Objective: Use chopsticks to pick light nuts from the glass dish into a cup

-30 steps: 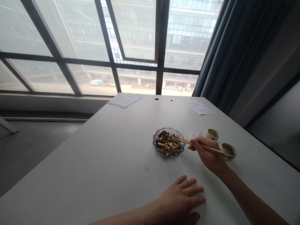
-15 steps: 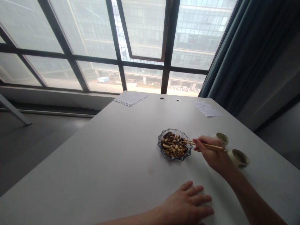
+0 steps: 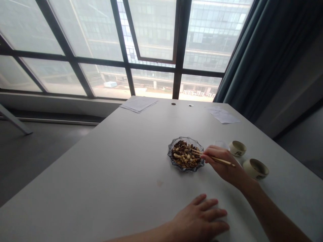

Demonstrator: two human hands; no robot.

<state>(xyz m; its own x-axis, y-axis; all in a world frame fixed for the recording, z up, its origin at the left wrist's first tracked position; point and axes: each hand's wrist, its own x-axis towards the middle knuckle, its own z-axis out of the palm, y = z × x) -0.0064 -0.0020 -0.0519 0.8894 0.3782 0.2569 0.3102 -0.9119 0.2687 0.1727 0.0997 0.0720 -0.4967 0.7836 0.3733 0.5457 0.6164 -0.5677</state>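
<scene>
My right hand (image 3: 222, 163) is closed around a pair of wooden chopsticks (image 3: 223, 161). Their tips reach in among the peanuts and dark seeds (image 3: 183, 157) heaped in a scalloped glass bowl (image 3: 172, 163). Whether the tips pinch a piece is too small to tell. My left hand (image 3: 200, 216) lies on the white table, fingers spread, holding nothing, in front of the bowl and nearer to me. Beyond my right hand stand two cream cups, a farther one (image 3: 236, 153) with a dark mark and a nearer one (image 3: 252, 170). A clear dish (image 3: 221, 144) is partly hidden behind that hand.
The white table (image 3: 113, 161) extends to a large window. A stack of papers (image 3: 138, 104) lies at its far left corner, and more sheets (image 3: 223, 115) at the far right. Two round holes are in the far edge. A dark blue curtain (image 3: 254, 57) hangs at right.
My right hand has shifted slightly left toward the bowl, and the chopsticks' tips sit farther in. The back ends of the chopsticks have dropped a little. My left hand stays in place.
</scene>
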